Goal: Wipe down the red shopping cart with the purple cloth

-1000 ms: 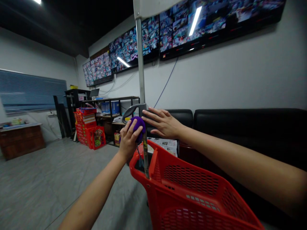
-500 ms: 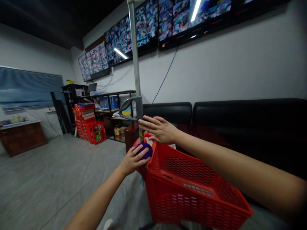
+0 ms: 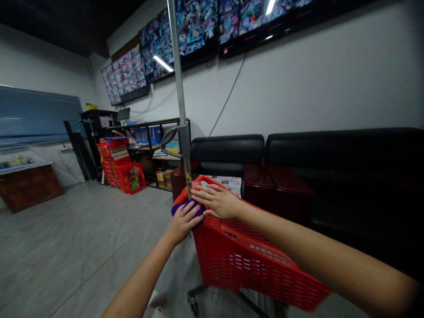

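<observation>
Head camera, and the left hand point(image 3: 181, 225) has fingers curled over a purple cloth point(image 3: 176, 209) at the red shopping cart's point(image 3: 206, 251) end, right hand point(image 3: 219, 201) flat, fingers outstretched, near the metal pole point(image 3: 179, 95)!

Cart point(image 3: 238, 265) is standing before sofa point(image 3: 331, 148). Pole point(image 3: 179, 88) is rising at cart's left end. Cloth point(image 3: 176, 208) is lying under left hand point(image 3: 180, 224), right hand point(image 3: 218, 203) just beside. Shelving point(image 3: 145, 124) is standing left of sofa. Screens point(image 3: 198, 31) are hanging above.
</observation>
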`<state>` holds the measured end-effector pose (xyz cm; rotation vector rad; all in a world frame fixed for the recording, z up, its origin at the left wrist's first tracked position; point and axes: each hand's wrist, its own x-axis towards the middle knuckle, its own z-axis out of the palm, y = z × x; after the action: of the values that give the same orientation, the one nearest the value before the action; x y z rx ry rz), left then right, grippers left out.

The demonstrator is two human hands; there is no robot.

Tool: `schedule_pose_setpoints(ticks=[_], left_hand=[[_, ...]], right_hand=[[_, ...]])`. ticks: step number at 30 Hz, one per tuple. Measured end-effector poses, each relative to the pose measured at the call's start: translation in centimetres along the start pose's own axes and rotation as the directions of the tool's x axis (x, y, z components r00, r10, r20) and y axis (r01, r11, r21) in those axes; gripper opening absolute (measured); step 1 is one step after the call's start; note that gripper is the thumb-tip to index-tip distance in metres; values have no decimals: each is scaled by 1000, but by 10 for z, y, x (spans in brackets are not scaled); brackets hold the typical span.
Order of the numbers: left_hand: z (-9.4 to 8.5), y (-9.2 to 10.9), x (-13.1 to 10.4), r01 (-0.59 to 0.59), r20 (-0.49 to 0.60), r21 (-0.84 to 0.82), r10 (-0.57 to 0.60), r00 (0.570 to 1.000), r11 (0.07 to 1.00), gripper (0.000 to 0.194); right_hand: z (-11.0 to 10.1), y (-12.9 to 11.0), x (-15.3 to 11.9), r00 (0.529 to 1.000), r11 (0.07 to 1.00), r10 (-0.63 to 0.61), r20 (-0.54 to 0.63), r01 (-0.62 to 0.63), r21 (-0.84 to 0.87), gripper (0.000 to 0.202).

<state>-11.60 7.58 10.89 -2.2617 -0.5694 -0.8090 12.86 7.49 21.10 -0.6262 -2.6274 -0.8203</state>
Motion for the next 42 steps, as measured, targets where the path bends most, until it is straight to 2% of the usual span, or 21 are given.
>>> schedule_pose_setpoints(ticks=[3, 5, 7, 10, 12, 14, 16, 18, 20, 21, 23, 26, 28, 30, 34, 37, 40, 42], left_hand=[[13, 13, -6, -20, 106, -2, 20, 994, 1000, 34], [21, 22, -9, 75, 146, -10, -73, 987, 997, 33], [26, 29, -10, 187, 186, -26, -179, 966, 982, 33], [30, 34, -5, 252, 273, -68, -226, 935, 965, 35], [31, 33, 4, 250, 329, -103, -205, 922, 963, 35], [33, 32, 16, 301, 362, -98, -247, 899, 949, 42], [38, 34, 29, 415, 352, -34, -378, 856, 909, 52], [46, 41, 39, 516, 310, 42, -502, 807, 855, 49], [55, 52, 45, 552, 269, 92, -554, 788, 829, 36], [59, 57, 46, 539, 260, 102, -546, 796, 836, 31], [63, 62, 44, 458, 267, 96, -466, 844, 884, 24], [57, 55, 37, 305, 287, 66, -311, 906, 950, 22], [51, 47, 35, 294, 271, 80, -304, 913, 953, 23], [48, 45, 37, 336, 246, 108, -353, 903, 936, 24], [58, 73, 47, 441, 197, 147, -463, 864, 885, 24], [68, 95, 53, 411, 200, 113, -426, 882, 905, 25], [67, 96, 55, 309, 234, 59, -315, 920, 949, 29], [64, 90, 54, 317, 225, 49, -320, 920, 947, 30]], right_hand=[[29, -24, -24, 992, 989, 96, 87, -105, 104, 64], [52, -43, -44, 970, 965, 201, 133, -220, 142, 68], [76, -64, -63, 907, 902, 382, 176, -407, 143, 71], [105, -92, -85, 748, 748, 615, 248, -653, 117, 72], [115, -106, -93, 667, 671, 685, 292, -734, 103, 72], [119, -117, -95, 611, 621, 720, 329, -779, 87, 66], [118, -124, -93, 564, 576, 747, 351, -813, 82, 60], [116, -128, -88, 538, 546, 768, 347, -834, 82, 57], [115, -132, -83, 542, 548, 776, 322, -833, 79, 54], [115, -134, -81, 552, 559, 775, 308, -826, 76, 53], [115, -136, -82, 575, 582, 768, 281, -810, 68, 51], [116, -137, -89, 625, 629, 740, 249, -774, 74, 50], [115, -135, -97, 653, 655, 719, 237, -751, 85, 51], [115, -132, -105, 666, 666, 711, 227, -741, 88, 52], [114, -125, -117, 661, 661, 727, 186, -747, 70, 54], [112, -121, -132, 652, 654, 741, 161, -755, 51, 55], [105, -121, -155, 615, 623, 771, 164, -782, 4, 53], [99, -123, -170, 587, 599, 793, 160, -800, -35, 52]])
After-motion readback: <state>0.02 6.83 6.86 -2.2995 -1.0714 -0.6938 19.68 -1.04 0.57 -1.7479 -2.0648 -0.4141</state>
